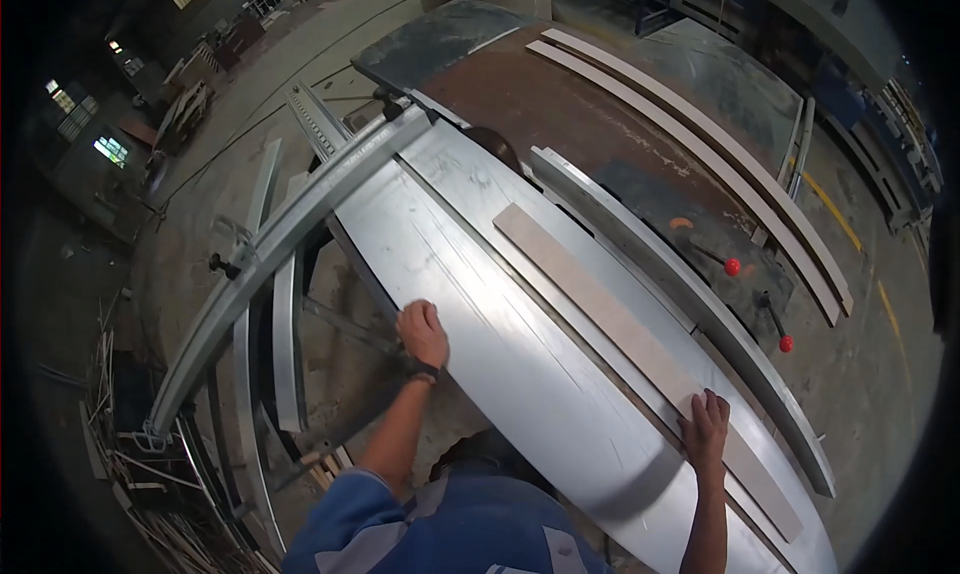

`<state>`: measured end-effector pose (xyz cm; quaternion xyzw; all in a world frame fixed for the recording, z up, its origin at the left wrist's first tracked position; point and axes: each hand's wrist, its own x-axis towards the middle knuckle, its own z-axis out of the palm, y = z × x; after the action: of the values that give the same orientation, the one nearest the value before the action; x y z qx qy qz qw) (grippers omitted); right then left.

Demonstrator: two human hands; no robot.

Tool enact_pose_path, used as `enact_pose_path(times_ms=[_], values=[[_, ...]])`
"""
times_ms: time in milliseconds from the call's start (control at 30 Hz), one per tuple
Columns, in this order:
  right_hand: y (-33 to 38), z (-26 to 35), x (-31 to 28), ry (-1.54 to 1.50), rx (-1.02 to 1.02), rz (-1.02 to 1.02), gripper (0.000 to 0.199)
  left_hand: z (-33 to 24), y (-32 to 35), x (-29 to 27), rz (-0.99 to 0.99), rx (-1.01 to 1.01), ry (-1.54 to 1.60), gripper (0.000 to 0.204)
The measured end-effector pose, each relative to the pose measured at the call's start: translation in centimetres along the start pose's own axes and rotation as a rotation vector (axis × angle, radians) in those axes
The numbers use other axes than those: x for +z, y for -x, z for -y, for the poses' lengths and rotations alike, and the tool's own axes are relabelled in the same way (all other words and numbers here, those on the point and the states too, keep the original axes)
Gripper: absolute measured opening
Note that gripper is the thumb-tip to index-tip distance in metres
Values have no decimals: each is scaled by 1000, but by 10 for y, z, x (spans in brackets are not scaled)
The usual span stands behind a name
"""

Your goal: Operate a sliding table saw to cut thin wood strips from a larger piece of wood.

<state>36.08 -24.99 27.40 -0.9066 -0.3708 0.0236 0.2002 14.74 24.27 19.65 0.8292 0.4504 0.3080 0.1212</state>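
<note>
A long pale wooden strip lies lengthwise on the silvery metal sliding table of a panel saw. Toward its near end, my right hand grips the strip, fingers bent over its top and the thumb side against its left edge. My left hand, with a dark band at the wrist, is closed at the table's left edge, knuckles bent; its palm side is hidden. The metal rip fence runs to the right of the strip, apart from it. A dark round guard or blade part shows past the strip's far end.
A metal crosscut fence slants across the left. Two long pale strips lie on the brown and grey table at the right. Levers with red knobs stick up beside the rip fence. Scrap wood is heaped at lower left.
</note>
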Motion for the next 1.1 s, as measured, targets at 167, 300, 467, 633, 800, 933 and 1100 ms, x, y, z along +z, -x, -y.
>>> enact_pose_path(times_ms=[167,300,467,633,800,933,1100], values=[[-9,9,-13,41,-41,-21,51,-52,48,-40,88,-24,91,7],[-13,4,-29,114,-147,-48,46,-86,53,-65,309,-42,203,10],[-43,4,-51,24,-94,-28,46,-171,-34,19,268,-15,407,34],[-87,23,-51,-18,-124,-29,44,-238,-110,116,170,-157,251,61],[-108,39,-57,-41,-109,-28,46,-278,-141,134,182,-284,51,53],[-117,61,-61,17,-67,-15,43,-281,-152,130,212,-298,-13,51],[-165,87,-51,-95,-142,26,39,-258,-164,153,21,-235,-41,47]])
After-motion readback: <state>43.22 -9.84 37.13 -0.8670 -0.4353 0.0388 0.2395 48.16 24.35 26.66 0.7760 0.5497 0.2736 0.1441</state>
